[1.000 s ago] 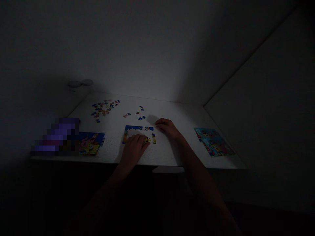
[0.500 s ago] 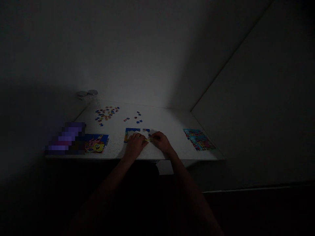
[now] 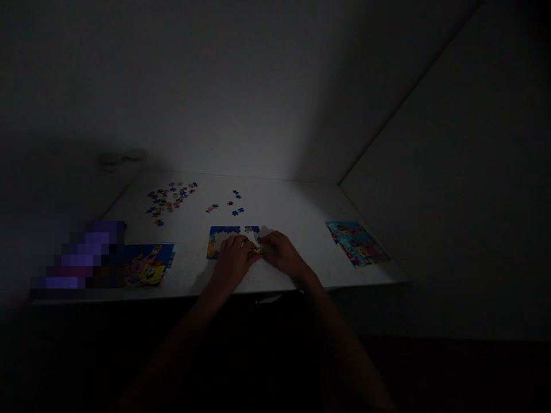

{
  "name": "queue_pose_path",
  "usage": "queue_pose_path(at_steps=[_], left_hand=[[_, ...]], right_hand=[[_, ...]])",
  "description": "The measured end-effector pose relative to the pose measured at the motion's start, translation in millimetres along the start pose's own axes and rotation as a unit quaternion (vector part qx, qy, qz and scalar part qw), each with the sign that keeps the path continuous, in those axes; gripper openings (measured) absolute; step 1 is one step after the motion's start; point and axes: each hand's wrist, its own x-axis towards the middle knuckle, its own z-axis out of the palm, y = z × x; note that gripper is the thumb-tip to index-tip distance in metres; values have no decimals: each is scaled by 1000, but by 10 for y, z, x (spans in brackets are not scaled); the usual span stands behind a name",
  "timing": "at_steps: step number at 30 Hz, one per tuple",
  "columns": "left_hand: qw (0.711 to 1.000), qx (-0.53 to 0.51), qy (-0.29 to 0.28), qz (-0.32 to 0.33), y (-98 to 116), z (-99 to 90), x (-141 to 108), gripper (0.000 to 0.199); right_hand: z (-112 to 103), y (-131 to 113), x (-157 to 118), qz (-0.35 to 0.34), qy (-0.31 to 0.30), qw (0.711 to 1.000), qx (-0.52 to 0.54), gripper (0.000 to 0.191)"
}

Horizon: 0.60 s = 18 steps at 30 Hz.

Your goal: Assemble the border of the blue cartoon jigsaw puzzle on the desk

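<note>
Left hand (image 3: 235,258) and right hand (image 3: 282,252) meet, grips unclear, over a rectangular blue-and-yellow jigsaw border (image 3: 226,229), its long axis running left to right. Beyond the left hand, round-topped containers (image 3: 110,159) blur.

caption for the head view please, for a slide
Left hand and right hand at a partly built puzzle, loose pieces lying beyond on a table.

The puzzle (image 3: 212,244) lies flat on the white tabletop (image 3: 293,209) and is only partly made. Its back edge is blue, with a small gap toward the right. Its left side is blue and yellowish. White shows inside. Most of the front is hidden, but a little yellow bit (image 3: 257,250) peeks out.
</note>
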Motion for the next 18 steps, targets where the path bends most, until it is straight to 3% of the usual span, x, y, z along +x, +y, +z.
queue_pose_path(at_steps=[4,18], left_hand=[[1000,8,29,6,-11,41,5,19],[998,4,46,36,-32,20,6,21]], right_hand=[[-23,-58,-11,12,-4,1000,-12,31],[-92,-152,-107,21,-25,999,-36,30]])
